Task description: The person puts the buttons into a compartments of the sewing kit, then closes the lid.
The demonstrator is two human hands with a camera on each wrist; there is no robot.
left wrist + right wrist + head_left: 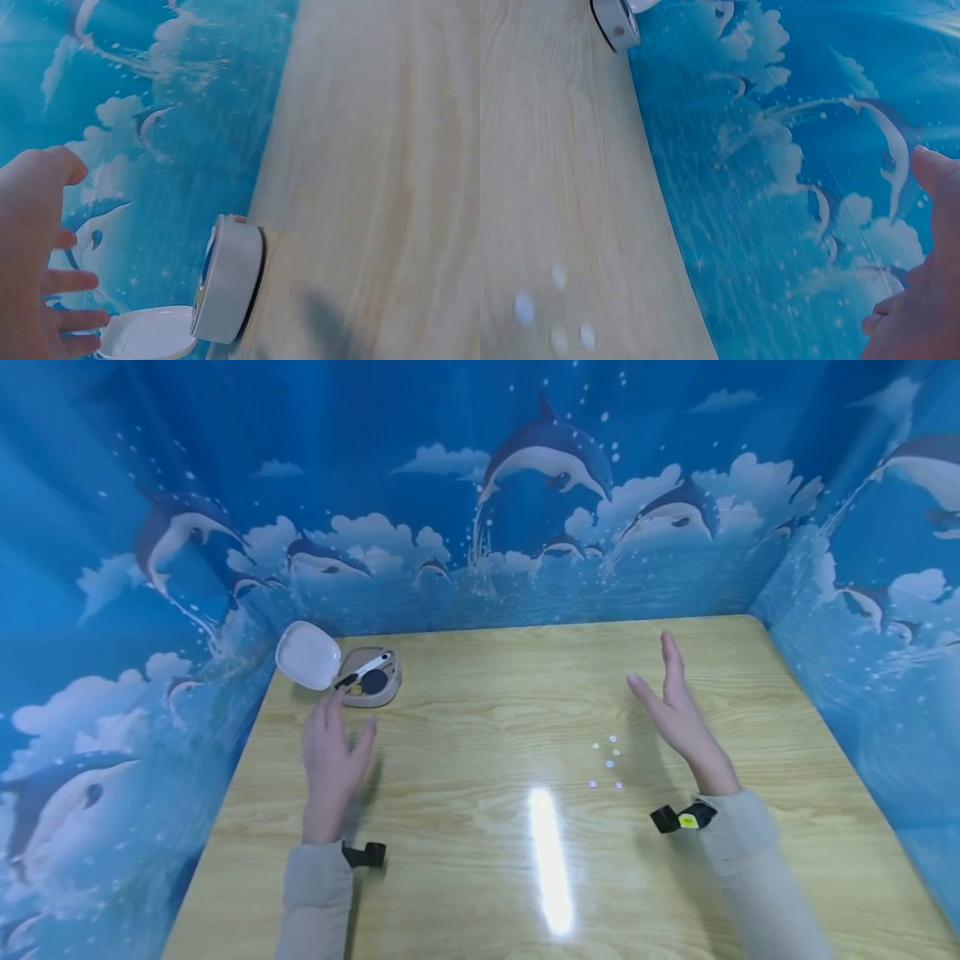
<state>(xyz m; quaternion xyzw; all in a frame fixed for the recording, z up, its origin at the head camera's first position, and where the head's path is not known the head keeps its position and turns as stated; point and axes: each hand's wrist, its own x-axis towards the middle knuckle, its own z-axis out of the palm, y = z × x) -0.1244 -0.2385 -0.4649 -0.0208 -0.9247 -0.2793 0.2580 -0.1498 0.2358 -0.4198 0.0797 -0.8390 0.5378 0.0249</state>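
A small case (pixel 380 700) with rounded corners stands near the back left of the table, its white lid (pixel 307 656) folded open to the left. In it lie a white-and-black slim tool (pixel 370 667), a dark round piece (pixel 374 682) and something small and gold-coloured. My left hand (pixel 330 760) hovers just in front of the case, fingers extended and holding nothing. In the left wrist view the case's side wall (pixel 234 281) faces the camera. On the right, my right hand (pixel 684 722) is raised with thumb and fingers apart, beyond several small whitish button-like discs (pixel 610 764).
A wood-grain table (pixel 465 718) fills the working area. Blue dolphin-print curtains (pixel 420 527) surround its back and sides. A bright light reflection crosses the table's front middle. Each wrist wears a black camera strap, such as the right wrist camera (pixel 682 817).
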